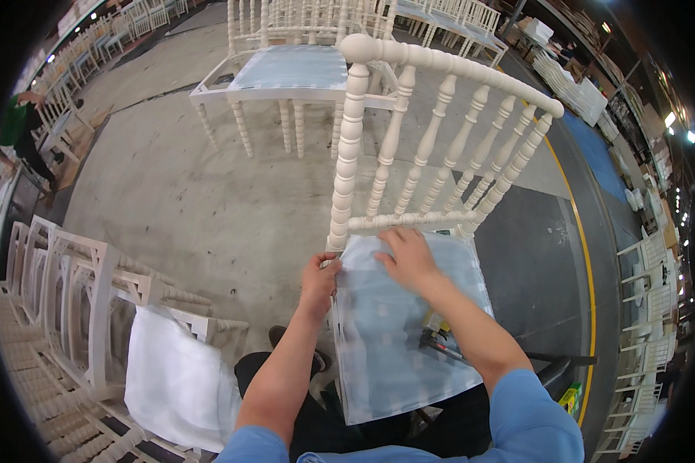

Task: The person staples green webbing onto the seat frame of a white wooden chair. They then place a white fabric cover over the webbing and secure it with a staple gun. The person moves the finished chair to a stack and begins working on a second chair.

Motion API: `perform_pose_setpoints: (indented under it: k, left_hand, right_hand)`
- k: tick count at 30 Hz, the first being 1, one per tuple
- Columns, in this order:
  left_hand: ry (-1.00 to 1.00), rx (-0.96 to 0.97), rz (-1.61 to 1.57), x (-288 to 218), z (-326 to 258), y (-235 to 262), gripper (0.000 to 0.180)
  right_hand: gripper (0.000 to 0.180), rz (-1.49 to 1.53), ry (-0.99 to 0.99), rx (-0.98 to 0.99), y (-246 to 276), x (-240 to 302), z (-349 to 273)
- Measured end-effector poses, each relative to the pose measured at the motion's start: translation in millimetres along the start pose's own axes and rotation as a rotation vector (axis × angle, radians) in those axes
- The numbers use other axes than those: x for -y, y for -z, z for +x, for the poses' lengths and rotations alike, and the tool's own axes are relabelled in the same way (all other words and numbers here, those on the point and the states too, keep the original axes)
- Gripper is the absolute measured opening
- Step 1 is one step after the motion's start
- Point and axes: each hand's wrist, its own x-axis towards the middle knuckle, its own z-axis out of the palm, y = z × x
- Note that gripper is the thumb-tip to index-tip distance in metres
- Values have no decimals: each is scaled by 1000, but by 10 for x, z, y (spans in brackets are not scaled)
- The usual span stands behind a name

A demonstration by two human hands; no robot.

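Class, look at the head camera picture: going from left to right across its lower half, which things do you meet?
Stacked white chair frames → white cloth → left hand → right hand → yellow floor line → white chairs.

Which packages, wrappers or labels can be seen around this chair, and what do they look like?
Clear plastic sheet: covers the chair seat under both hands, translucent, bluish-white.
Yellow label: under the sheet near the right forearm, small, yellow and dark.
White wrap: draped on stacked chair frames at left.
Green-yellow package: floor, lower right, small.
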Motion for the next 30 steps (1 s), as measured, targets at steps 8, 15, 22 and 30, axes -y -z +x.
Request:
perform_pose_setpoints:
  k: [8,15,22,30]
  left_hand:
    - [-33,2,-14,37,5,15,36]
    - [-49,52,-8,35,15,-14,43]
    - [-57,45,86,13,11,-23,37]
    - [-123,74,232,3,81,78,24]
  right_hand:
    - [41,104,397,-183,67,319,156]
    - [37,39,566,94,-146,86,246]
    - [37,-16,509,331,-263,-81,387]
    - [23,-18,433,446,-311,-121,555]
